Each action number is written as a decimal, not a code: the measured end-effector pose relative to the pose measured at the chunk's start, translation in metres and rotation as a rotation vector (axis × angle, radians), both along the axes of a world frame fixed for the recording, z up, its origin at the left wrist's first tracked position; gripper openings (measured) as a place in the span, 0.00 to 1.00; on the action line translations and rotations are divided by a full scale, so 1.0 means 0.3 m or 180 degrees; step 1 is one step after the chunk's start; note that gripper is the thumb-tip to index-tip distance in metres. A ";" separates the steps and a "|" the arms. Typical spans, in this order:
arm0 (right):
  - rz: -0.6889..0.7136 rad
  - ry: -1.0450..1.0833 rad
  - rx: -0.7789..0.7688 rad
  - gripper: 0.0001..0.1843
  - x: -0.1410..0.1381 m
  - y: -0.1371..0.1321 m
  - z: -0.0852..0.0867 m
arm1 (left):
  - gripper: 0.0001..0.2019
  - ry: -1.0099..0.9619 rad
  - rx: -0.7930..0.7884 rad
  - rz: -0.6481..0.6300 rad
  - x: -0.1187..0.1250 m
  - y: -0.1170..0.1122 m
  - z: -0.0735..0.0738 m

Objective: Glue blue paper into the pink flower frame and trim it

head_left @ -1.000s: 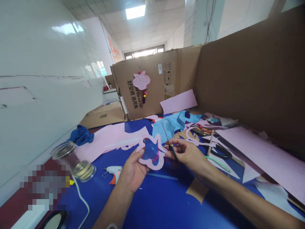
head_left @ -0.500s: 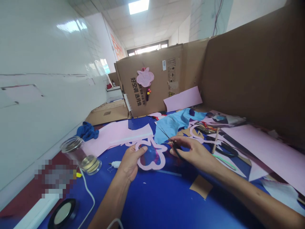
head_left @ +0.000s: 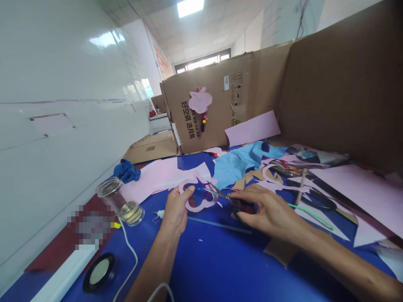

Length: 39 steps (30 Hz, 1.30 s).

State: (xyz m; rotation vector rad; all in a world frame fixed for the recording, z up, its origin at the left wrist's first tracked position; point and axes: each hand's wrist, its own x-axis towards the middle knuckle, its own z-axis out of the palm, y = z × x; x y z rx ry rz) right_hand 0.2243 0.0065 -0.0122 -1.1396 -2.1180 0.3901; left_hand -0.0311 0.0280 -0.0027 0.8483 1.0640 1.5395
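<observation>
Scissors [head_left: 220, 194] swung level, handles half hidden by right hand [head_left: 267, 209]

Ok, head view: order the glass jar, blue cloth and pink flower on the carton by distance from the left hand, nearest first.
1. Glass jar, left of the left hand.
2. Blue cloth, farther left, by the wall.
3. Pink flower, straight ahead, on the cardboard carton.

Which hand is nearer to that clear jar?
Left. The left hand holds a pink cutout and sits just right of the clear jar, not touching it. The right hand, holding scissors, is farther right, beyond the cutout.
</observation>
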 end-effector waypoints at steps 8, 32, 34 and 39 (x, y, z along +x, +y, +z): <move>-0.0157 -0.0041 0.0015 0.21 0.004 0.007 -0.002 | 0.18 0.0194 0.0076 -0.0064 -0.012 0.008 -0.020; 0.1321 0.1965 -0.2645 0.23 0.031 0.062 -0.012 | 0.11 -0.1090 -0.0345 -0.0923 -0.036 -0.002 -0.011; 0.1457 0.1887 -0.2600 0.24 0.037 0.059 -0.003 | 0.12 -0.1042 -0.0287 -0.0958 -0.038 -0.002 -0.010; 0.1492 0.1740 -0.2554 0.24 0.042 0.057 0.004 | 0.15 -0.0879 -0.0131 -0.0982 -0.038 -0.003 -0.010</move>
